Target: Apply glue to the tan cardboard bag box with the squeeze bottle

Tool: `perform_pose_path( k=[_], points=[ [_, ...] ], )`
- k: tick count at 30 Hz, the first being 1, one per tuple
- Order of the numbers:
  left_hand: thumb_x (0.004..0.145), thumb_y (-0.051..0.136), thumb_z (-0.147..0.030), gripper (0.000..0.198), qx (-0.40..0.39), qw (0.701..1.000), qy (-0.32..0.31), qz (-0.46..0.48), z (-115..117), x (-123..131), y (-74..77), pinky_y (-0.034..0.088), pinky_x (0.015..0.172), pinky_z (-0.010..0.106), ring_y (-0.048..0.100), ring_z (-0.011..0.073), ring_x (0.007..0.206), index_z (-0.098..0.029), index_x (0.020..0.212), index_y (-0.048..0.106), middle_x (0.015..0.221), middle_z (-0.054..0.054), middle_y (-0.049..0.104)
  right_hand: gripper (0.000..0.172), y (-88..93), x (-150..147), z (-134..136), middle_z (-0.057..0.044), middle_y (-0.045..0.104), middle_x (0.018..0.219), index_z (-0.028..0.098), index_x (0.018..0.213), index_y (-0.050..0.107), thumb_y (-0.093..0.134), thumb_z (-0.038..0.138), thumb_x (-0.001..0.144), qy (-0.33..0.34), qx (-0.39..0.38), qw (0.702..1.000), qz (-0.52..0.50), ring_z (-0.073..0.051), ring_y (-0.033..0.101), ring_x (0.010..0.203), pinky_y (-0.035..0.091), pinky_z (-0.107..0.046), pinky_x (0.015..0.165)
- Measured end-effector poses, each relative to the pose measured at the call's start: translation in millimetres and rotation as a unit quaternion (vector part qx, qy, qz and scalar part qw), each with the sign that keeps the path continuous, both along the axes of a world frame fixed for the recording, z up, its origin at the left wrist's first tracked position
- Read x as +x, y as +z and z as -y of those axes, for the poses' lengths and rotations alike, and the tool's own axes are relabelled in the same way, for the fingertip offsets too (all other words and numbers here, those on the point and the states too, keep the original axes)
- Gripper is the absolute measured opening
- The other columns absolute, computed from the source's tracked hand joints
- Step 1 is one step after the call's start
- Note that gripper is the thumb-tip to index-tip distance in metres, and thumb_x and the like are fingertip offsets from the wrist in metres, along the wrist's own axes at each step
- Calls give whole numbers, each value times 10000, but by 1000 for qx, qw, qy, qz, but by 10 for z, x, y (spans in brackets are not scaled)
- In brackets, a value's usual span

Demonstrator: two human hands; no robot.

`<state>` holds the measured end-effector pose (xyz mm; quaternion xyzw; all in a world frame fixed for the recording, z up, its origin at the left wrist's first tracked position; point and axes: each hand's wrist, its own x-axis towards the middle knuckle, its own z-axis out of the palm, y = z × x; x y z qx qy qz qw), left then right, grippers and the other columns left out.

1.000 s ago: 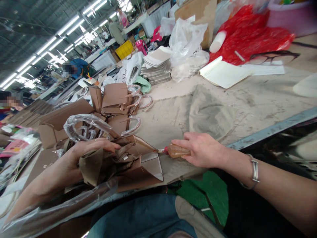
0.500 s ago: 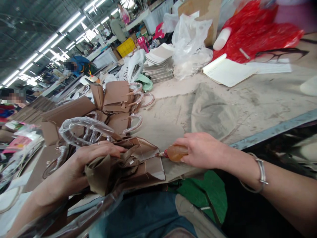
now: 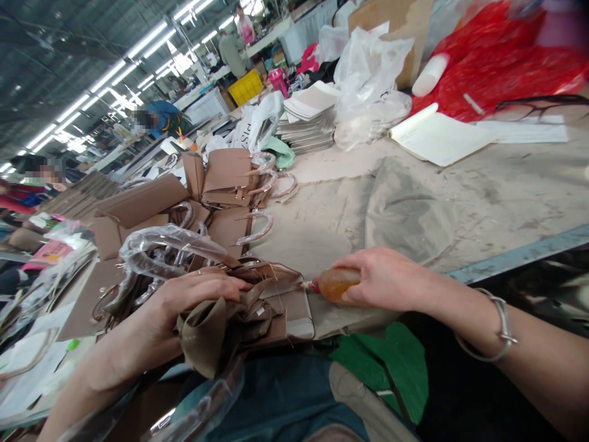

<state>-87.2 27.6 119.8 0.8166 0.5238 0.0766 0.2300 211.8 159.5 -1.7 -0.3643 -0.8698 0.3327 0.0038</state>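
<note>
Head view: the left hand (image 3: 196, 301) lies over a bunched olive-brown fabric lining (image 3: 207, 334), its fingers bent and grasping the cloth, with the thumb hidden from sight. This lining spills from a brown, stiff-sided handbag (image 3: 299, 307) at the near edge of the pale, stained worktable (image 3: 510, 205), in front of the person's body. The handbag's pale-edged end faces the right hand (image 3: 389, 279), whose fingers are curled round a rounded, translucent amber squeeze bottle (image 3: 338, 285) with a red neck (image 3: 314, 285). The bottle lies on its side in the grasp, its narrow tip pointing left at the handbag's rim; whether the tip touches the rim cannot be told. A silver metal bangle (image 3: 504, 325) circles the right wrist.

Just beyond the left hand, an arched handle wrapped in clear plastic (image 3: 151, 245) rises, and behind it more brown handbags (image 3: 227, 175) are piled. A dull grey-green cloth (image 3: 405, 215) lies flat on the worktable beyond the bottle. Farther back are a stack of white-topped sheets (image 3: 308, 132), a crumpled clear plastic bag (image 3: 363, 86), an open cream notepad (image 3: 444, 138) and a crinkled red plastic bag (image 3: 515, 67).
</note>
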Motion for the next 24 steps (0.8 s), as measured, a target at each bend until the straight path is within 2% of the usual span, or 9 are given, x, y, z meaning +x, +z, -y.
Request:
perform_pose_path(
  k=[3, 6, 9, 13, 16, 20, 24],
  points=[
    [864, 614, -112, 276, -4, 1000, 4, 7, 13, 41, -2, 426, 926, 237, 624, 154, 1058, -259, 1095, 582, 1202, 15, 678, 365, -24, -12, -30, -6, 724, 830, 314, 1071, 739, 637, 363, 724, -24, -4, 1000, 19, -189, 647, 724, 407, -252, 583],
    [872, 607, -95, 276, -9, 1000, -4, 2, 15, 41, -4, 413, 942, 214, 620, 132, 1072, -255, 1094, 577, 1208, 4, 671, 356, -29, -1, -29, 1, 717, 792, 311, 1039, 752, 647, 348, 701, -10, -47, 998, 31, -186, 641, 692, 389, -248, 546],
    [870, 600, -103, 293, -15, 1000, -14, 4, 22, 18, 1, 419, 973, 256, 606, 167, 1114, -238, 1127, 565, 1243, 45, 655, 353, -35, 24, -15, 8, 703, 749, 309, 1018, 758, 654, 320, 680, 6, -66, 997, 29, -182, 631, 666, 377, -246, 532],
    [890, 585, -145, 263, -32, 999, -15, 6, 26, 25, 9, 453, 939, 318, 607, 217, 1103, -224, 1141, 568, 1247, 97, 647, 397, -97, 42, -48, 9, 711, 769, 328, 1094, 739, 646, 378, 711, -27, -33, 999, 8, -199, 648, 710, 411, -262, 582],
    [889, 567, -119, 255, -46, 999, -22, 9, 15, 70, 18, 453, 933, 289, 610, 197, 1099, -222, 1122, 552, 1256, 82, 645, 425, -144, 39, -76, 8, 712, 751, 326, 1127, 734, 636, 381, 717, -45, -34, 998, 20, -198, 652, 700, 411, -261, 572],
    [883, 563, -112, 260, -36, 999, -20, 17, 18, 109, 30, 434, 958, 269, 615, 183, 1106, -230, 1114, 542, 1245, 58, 659, 393, -149, 45, -52, 6, 712, 743, 308, 1075, 754, 649, 363, 701, -13, -69, 997, 13, -194, 652, 673, 404, -252, 543],
    [894, 570, -147, 247, -40, 999, -22, 19, 39, 98, 26, 423, 984, 284, 608, 197, 1130, -214, 1130, 544, 1267, 76, 649, 447, -148, 31, -39, -4, 734, 827, 302, 1141, 729, 648, 378, 708, -27, -57, 998, 7, -211, 672, 747, 442, -264, 598]
  ],
)
